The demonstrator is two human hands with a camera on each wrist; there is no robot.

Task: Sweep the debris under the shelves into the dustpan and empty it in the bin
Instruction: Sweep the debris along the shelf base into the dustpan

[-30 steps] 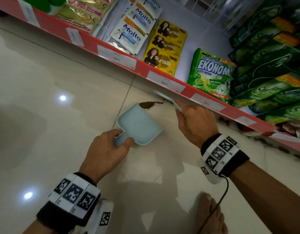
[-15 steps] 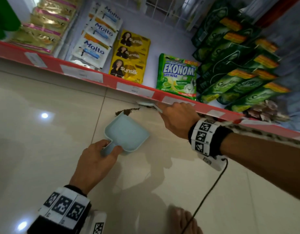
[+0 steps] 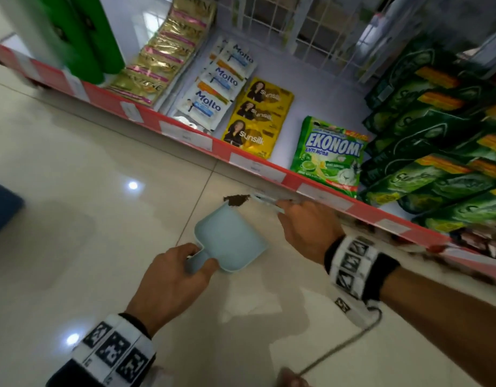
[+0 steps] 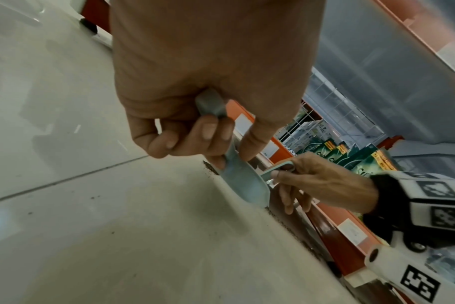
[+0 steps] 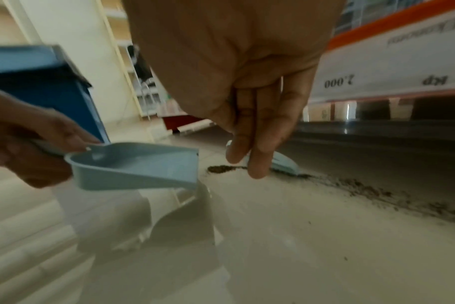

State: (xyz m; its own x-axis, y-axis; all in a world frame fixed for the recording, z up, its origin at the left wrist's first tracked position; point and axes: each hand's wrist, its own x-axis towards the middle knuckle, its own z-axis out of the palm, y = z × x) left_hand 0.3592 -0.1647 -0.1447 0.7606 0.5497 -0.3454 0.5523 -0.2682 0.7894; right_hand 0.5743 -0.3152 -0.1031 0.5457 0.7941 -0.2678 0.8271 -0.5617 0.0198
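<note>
My left hand [image 3: 174, 272] grips the handle of a small pale-blue dustpan [image 3: 230, 238], whose mouth faces a little heap of dark debris [image 3: 237, 199] on the tiled floor. In the right wrist view the dustpan [image 5: 135, 164] is tilted, its front lip low near the floor. My right hand [image 3: 305, 227] holds a small pale-blue brush [image 3: 266, 201] right behind the heap, at the foot of the red shelf edge [image 3: 221, 148]. More debris [image 5: 364, 187] trails along the floor under the shelf. The left wrist view shows my fingers [image 4: 208, 131] curled round the handle.
The lowest shelf carries sachets [image 3: 213, 96], a green Ekonomi pack [image 3: 327, 152] and dark green packs [image 3: 436, 129]. A blue box-like object [image 5: 44, 86] stands on the floor to the left. A cable [image 3: 344, 344] hangs from my right wrist. Glossy tiles stretch to the left.
The view has swung up towards the shelf. The brush has drawn close to the debris heap at the dustpan's mouth, and both hands keep their grips.
</note>
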